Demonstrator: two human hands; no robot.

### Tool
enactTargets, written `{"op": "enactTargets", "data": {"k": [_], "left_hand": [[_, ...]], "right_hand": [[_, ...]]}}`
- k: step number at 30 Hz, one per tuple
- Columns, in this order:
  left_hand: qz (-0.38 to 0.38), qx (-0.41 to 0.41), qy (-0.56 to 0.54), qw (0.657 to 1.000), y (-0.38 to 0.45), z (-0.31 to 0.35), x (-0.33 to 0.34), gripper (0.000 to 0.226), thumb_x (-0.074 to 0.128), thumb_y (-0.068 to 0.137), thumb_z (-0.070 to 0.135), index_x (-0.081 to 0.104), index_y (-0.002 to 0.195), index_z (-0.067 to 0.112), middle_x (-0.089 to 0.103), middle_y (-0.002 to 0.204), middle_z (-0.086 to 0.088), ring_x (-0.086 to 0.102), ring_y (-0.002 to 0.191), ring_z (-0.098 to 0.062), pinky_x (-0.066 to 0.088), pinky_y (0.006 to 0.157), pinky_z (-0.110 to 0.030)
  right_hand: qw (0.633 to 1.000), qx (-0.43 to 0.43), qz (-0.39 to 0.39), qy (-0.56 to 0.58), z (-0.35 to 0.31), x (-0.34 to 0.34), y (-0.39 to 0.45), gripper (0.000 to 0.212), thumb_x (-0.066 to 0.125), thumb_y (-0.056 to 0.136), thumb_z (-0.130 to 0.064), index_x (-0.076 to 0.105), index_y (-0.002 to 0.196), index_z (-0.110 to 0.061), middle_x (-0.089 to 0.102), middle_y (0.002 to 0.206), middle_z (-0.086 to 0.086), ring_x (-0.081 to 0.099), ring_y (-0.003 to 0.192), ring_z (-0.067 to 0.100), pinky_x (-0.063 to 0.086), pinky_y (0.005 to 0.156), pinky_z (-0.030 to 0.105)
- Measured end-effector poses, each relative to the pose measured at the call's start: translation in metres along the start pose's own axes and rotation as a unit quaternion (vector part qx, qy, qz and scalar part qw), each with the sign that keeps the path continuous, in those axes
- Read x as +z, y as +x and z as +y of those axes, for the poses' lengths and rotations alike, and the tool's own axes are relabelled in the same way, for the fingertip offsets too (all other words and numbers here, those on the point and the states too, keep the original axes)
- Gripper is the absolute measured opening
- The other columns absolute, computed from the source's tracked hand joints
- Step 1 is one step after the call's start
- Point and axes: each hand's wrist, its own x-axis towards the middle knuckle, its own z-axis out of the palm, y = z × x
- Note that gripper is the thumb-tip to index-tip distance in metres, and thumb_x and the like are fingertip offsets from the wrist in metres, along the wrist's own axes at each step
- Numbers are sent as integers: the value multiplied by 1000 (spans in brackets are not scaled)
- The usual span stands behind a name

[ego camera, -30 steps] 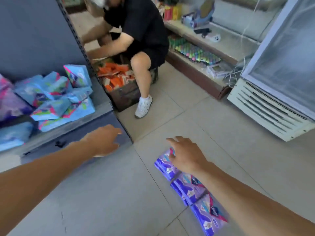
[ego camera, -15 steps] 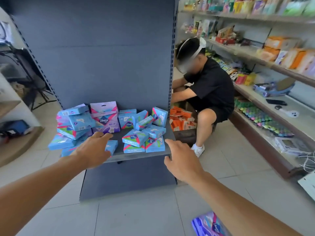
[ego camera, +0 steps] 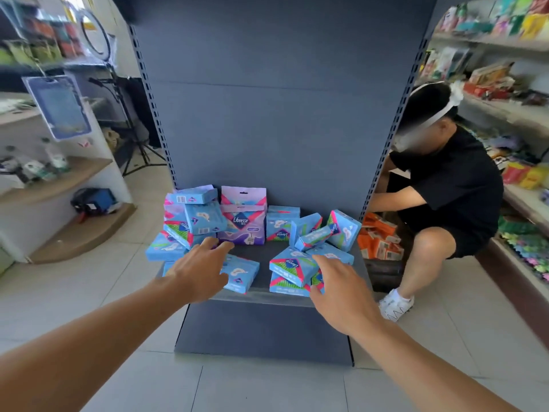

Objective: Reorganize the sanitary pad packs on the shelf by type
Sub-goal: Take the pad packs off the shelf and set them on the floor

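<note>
Several light-blue pad packs lie jumbled on the low grey shelf point(ego camera: 261, 294), in a left heap point(ego camera: 190, 221) and a right heap point(ego camera: 315, 236). A purple Libresse pack point(ego camera: 243, 217) stands upright at the back, between them. One blue pack point(ego camera: 240, 273) lies flat near the front. My left hand point(ego camera: 199, 267) hovers over the shelf's left front, fingers spread, empty, fingertips close to the purple pack. My right hand point(ego camera: 335, 288) is spread and empty beside a blue pack with a pink and green corner point(ego camera: 289, 264), partly covering the packs at the shelf's front right.
The tall grey back panel point(ego camera: 267, 114) rises behind the shelf. A person in black point(ego camera: 445, 203) crouches at the right by a box of orange packs point(ego camera: 377, 239). Stocked shelves point(ego camera: 505, 93) run along the right wall. A white counter point(ego camera: 59, 185) stands left.
My view swung up from the floor, where purple packs lay, to face the shelf head-on. Both hands reached forward over the shelf's front; they hold nothing.
</note>
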Motion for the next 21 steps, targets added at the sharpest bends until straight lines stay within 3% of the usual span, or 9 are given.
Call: {"op": "enactTargets", "data": {"k": [14, 21], "left_hand": [[2, 7, -13, 1000, 63, -23, 11, 65, 59, 92, 30, 24, 148, 29, 33, 148, 1, 45, 127, -20, 51, 88, -29], [-11, -15, -25, 1000, 95, -28, 19, 63, 59, 91, 28, 28, 146, 27, 41, 138, -2, 51, 117, -23, 53, 85, -34]], "right_hand": [[997, 29, -28, 64, 3, 36, 72, 57, 51, 93, -31, 31, 146, -26, 50, 136, -1, 46, 124, 22, 47, 95, 42], [992, 36, -49, 112, 4, 57, 112, 55, 52, 94, -32, 35, 146, -23, 47, 143, -2, 42, 131, 19, 41, 103, 36]]}}
